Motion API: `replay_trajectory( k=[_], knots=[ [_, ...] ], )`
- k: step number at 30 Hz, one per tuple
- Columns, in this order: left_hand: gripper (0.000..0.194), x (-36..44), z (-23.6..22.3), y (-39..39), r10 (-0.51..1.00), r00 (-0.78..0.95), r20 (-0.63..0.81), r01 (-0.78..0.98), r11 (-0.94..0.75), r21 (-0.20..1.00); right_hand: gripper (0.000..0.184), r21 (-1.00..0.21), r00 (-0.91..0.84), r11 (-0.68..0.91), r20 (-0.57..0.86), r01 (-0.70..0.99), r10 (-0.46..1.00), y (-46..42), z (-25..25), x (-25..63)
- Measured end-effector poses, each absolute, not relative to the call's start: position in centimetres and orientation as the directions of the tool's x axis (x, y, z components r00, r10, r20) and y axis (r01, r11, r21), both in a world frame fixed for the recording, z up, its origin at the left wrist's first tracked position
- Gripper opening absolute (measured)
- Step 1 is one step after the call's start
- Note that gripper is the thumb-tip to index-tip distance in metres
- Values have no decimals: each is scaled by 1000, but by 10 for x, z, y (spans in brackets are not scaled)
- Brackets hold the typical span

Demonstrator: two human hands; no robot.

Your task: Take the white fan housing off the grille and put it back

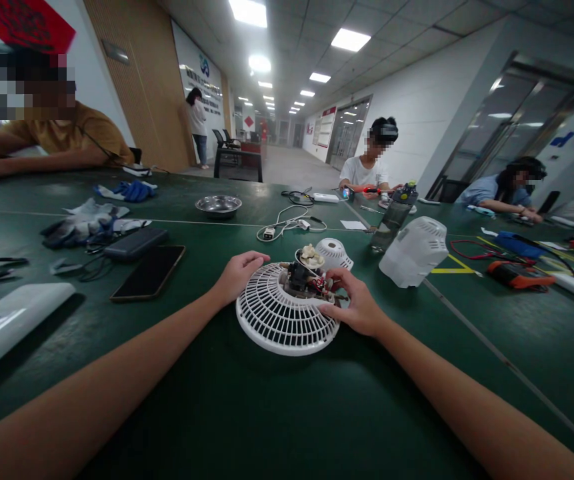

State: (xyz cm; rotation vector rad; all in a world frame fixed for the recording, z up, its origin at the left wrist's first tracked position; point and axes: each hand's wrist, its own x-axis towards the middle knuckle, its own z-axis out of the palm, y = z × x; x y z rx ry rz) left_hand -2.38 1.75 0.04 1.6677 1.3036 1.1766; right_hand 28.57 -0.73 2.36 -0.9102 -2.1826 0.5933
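Observation:
On the green table in front of me lies a round white fan grille (287, 330), its slotted side facing up. A dark fan motor (299, 280) with red wires and a cream-coloured gear part (311, 257) on top sits at its middle. My left hand (237, 279) is closed at the grille's left rim, its fingers reaching along the far side and partly hidden. My right hand (359, 303) is closed about the motor's right side, thumb low near the grille and forefinger by the wires. Just behind stands a small white vented cover (334, 253).
To the right are a white plastic housing (414, 253), a tilted bottle (394, 217) and an orange multimeter (519, 277). A phone (149, 273), a power bank (137, 244) and gloves (87, 223) lie left. Farther back are a metal bowl (218, 205), a white cable (291, 223) and seated people.

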Motion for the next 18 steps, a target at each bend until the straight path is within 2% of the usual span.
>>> replay_trajectory(
  k=[2,4,5,7,9,12,15,18],
  knots=[
    [37,-34,3,20,940,15,339,673,-261,692,52,-613,-537,661,414,432,735,-7,25,287],
    [42,-53,3,23,923,-53,381,896,-124,427,53,-605,-553,668,407,433,727,-6,24,288],
    [50,-65,2,24,911,-143,387,945,10,327,54,-602,-556,669,404,437,727,-6,23,288],
    [65,-92,-1,28,862,-350,367,933,287,216,55,-600,-555,664,396,446,732,-5,21,289],
    [69,-118,-5,31,804,-527,275,850,492,189,56,-604,-553,656,387,454,738,-5,20,289],
    [73,-146,-8,36,728,-681,76,726,658,200,56,-604,-555,650,375,462,742,-5,21,289],
    [74,-159,-7,38,691,-723,8,680,709,186,56,-597,-549,654,386,465,741,-6,22,289],
    [69,-159,-4,37,730,-680,65,728,663,174,56,-593,-544,659,398,462,739,-7,24,288]
  ],
)
